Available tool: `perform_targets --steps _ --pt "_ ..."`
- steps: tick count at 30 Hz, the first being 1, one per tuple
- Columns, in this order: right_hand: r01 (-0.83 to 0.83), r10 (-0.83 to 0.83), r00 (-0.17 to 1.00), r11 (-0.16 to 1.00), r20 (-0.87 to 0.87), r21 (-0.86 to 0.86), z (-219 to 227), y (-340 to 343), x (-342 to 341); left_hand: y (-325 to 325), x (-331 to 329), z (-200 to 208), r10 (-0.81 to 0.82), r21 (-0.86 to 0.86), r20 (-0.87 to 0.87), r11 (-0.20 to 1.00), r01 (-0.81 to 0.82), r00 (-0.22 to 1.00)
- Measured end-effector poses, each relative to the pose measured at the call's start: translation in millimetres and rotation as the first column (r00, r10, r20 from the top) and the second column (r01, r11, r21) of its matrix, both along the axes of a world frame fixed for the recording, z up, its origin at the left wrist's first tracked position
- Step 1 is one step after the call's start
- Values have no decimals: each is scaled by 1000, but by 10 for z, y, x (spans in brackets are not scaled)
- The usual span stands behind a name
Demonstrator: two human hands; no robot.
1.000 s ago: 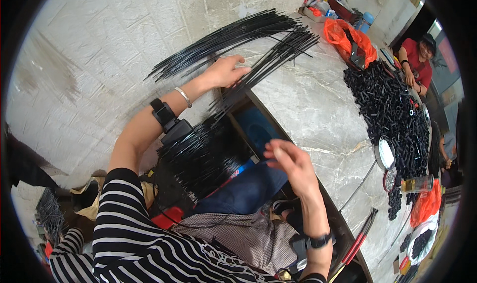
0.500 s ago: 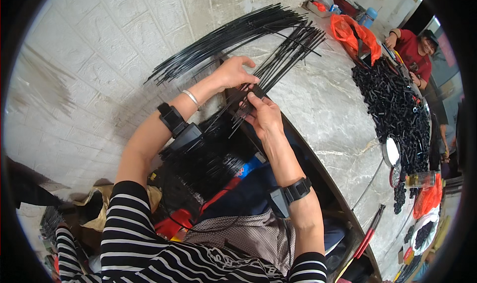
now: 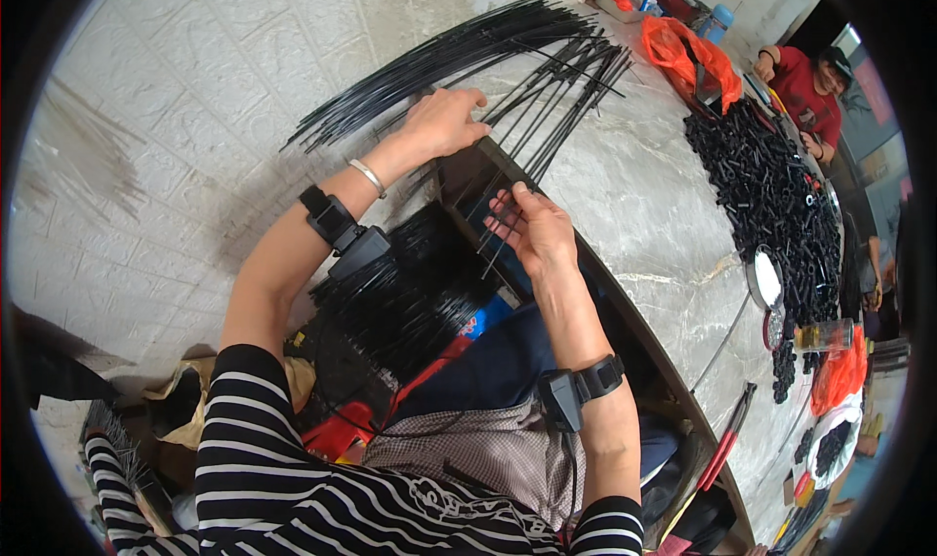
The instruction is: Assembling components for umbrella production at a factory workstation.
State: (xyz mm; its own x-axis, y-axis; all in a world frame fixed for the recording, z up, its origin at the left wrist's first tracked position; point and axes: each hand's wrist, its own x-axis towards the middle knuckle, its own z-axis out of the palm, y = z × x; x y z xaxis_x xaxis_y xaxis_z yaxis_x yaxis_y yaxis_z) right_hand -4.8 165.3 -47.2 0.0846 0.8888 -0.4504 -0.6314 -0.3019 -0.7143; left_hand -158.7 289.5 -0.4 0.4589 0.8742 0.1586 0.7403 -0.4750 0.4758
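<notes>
My right hand (image 3: 543, 232) pinches a few thin black rods (image 3: 496, 248) between thumb and fingers at the table's edge. Their lower ends stick out below the fingers. My left hand (image 3: 444, 122) is up and to the left, with thumb and forefinger apart and nothing visibly gripped. Its fingertips are beside a spread of black rods (image 3: 561, 117) that slants across the table corner. Behind it lies a thick bundle of long black rods (image 3: 429, 68) along the wall side. More dark rods (image 3: 400, 292) are massed below the table edge, by my lap.
The marble-patterned table (image 3: 644, 214) bears a heap of short black pieces (image 3: 771, 205), an orange bag (image 3: 688, 63), a white round dish (image 3: 764, 279), a glass jar (image 3: 825, 336) and red-handled cutters (image 3: 724, 444). Across it sits a person in red (image 3: 810, 102). A pale wall (image 3: 224, 97) is at left.
My hands have moved apart: the left up and to the left, off the rods, the right slightly down and to the right. Fewer rods stick out below my right hand now.
</notes>
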Motion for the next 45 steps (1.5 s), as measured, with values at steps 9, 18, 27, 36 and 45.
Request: perform_targets --steps 9,18,27,36,45 --pt "31 -30 999 999 27 -14 -19 -127 98 -303 89 53 -22 306 -136 950 64 990" --pt "52 -50 998 998 42 -37 43 -163 100 -374 67 3 -141 312 -96 936 164 985" --pt "27 -27 1000 999 4 -44 -32 -116 147 -402 12 6 -184 284 -88 937 201 979" --pt "-51 53 998 998 33 -40 19 -119 80 -487 -58 -5 -193 308 -129 925 225 973" --pt "-107 108 994 994 34 -23 -54 -39 100 -491 -64 -37 -187 274 -144 936 220 972"
